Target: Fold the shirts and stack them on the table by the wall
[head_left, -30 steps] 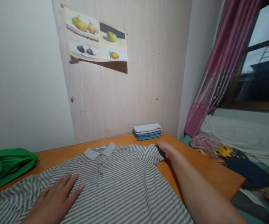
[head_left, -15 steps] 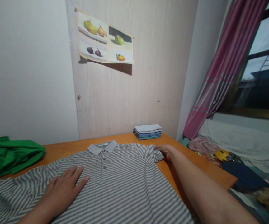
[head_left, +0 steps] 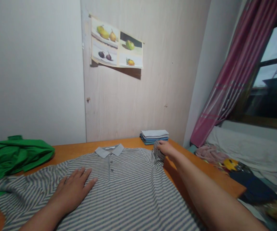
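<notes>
A grey-striped polo shirt (head_left: 119, 192) lies spread front up, its plain grey collar (head_left: 109, 150) toward the wall. My left hand (head_left: 74, 189) rests flat on the chest at the left, fingers stretched out. At the far right, my right hand (head_left: 164, 147) is closed on the shirt's sleeve and lifts its end a little off the table. Some of its fingertips are hidden behind the cloth. The other sleeve lies out to the left, its edge over some green cloth.
The shirt lies on an orange-brown table (head_left: 215, 173). Green cloth (head_left: 15, 157) is bunched at the left. A stack of folded cloths (head_left: 154, 137) sits by the wall, just behind my right hand. Past the table's right edge are a pink curtain (head_left: 215, 86) and a heap of fabrics (head_left: 251, 186).
My right hand has raised the sleeve end and drawn it slightly inward, toward the folded stack. The left hand still lies flat on the shirt. The view has shifted slightly left.
</notes>
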A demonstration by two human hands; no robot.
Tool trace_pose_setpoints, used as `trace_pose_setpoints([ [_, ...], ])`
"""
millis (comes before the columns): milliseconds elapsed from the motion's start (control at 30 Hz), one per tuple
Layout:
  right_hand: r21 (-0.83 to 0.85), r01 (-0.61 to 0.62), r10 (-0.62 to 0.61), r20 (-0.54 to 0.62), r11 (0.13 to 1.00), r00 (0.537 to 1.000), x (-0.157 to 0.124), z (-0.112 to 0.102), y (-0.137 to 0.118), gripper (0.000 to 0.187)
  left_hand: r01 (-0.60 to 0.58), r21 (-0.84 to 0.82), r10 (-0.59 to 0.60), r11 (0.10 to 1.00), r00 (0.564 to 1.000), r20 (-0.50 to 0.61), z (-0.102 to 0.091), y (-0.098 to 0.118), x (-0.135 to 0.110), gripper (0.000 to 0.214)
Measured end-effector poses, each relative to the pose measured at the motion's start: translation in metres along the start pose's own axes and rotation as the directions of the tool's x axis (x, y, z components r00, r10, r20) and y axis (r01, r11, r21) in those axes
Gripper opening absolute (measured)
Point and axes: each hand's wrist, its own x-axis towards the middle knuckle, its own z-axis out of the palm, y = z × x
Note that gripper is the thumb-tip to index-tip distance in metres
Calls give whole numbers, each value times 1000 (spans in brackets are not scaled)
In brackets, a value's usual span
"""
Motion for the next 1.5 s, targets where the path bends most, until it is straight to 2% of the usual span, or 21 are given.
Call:
trace_pose_setpoints([
  [67, -10, 82, -80, 126, 997, 989, -11, 8, -16, 24, -2, -6, 2, 1000, 1000, -2, 0, 0, 0, 73],
  [100, -17, 121, -114, 226, 993, 968, -16, 11, -22, 34, -1, -6, 1, 1000, 1000, -2, 1, 0, 0, 73],
  [167, -26, 211, -182, 414, 977, 892, -26, 17, -32, 53, 3, -8, -3, 1000, 1000, -3, 0, 0, -1, 72],
  [233, -23, 273, -225, 502, 962, 835, -31, 20, -37, 60, 10, -12, -10, 1000, 1000, -2, -1, 1, -1, 72],
  [267, -24, 279, -232, 492, 960, 839, -31, 21, -37, 59, 12, -13, -12, 1000, 1000, 2, -2, 2, -2, 72],
  [367, -62, 233, -193, 383, 970, 903, -25, 19, -31, 45, 21, -7, -21, 1000, 1000, 21, -5, 5, -3, 73],
  [467, -132, 219, -169, 316, 967, 934, -18, 17, -21, 28, 23, -8, -23, 1000, 999, 29, -7, 7, -4, 74],
  [567, -177, 251, -196, 280, 952, 940, -16, 19, -13, 21, 19, -16, -18, 1000, 999, 29, -6, 7, -4, 74],
  [700, -231, 344, -279, 272, 910, 921, -28, 36, -1, 23, 10, -11, -10, 1000, 1000, 28, -4, 5, -3, 74],
  [767, -245, 379, -306, 289, 892, 907, -40, 46, 10, 29, 10, -4, -9, 1000, 1000, 26, -4, 5, -2, 74],
  [833, -314, 419, -302, 358, 852, 883, -52, 55, 23, 51, 15, 0, -15, 1000, 1000, 24, -4, 5, -1, 74],
  [900, -452, 460, -239, 464, 764, 853, -63, 60, 36, 71, 22, 6, -23, 1000, 999, 28, -4, 6, -1, 74],
  [967, -539, 479, -167, 526, 693, 834, -68, 60, 42, 80, 27, 10, -27, 1000, 999, 36, -6, 7, -2, 74],
  [1067, -519, 471, -206, 487, 713, 848, -65, 53, 37, 75, 28, 0, -28, 1000, 999, 42, -7, 7, -3, 74],
  [1133, -523, 420, -241, 377, 742, 894, -59, 43, 29, 59, 34, -3, -33, 999, 998, 45, -7, 7, -3, 74],
  [1233, -602, 256, -168, 199, 756, 965, -52, 21, 24, 40, 34, 5, -34, 999, 998, 48, -5, 6, -1, 75],
  [1300, -648, 156, -96, 126, 745, 987, -53, 5, 30, 32, 33, 8, -34, 999, 998, 47, -4, 5, 0, 75],
  [1400, -678, 82, -23, 96, 731, 995, -60, -12, 45, 22, 33, 0, -33, 999, 999, 42, -4, 6, 0, 75],
  [1500, -677, 83, 19, 141, 732, 990, -70, -17, 60, 15, 32, 3, -32, 999, 999, 40, -7, 7, -1, 74],
])
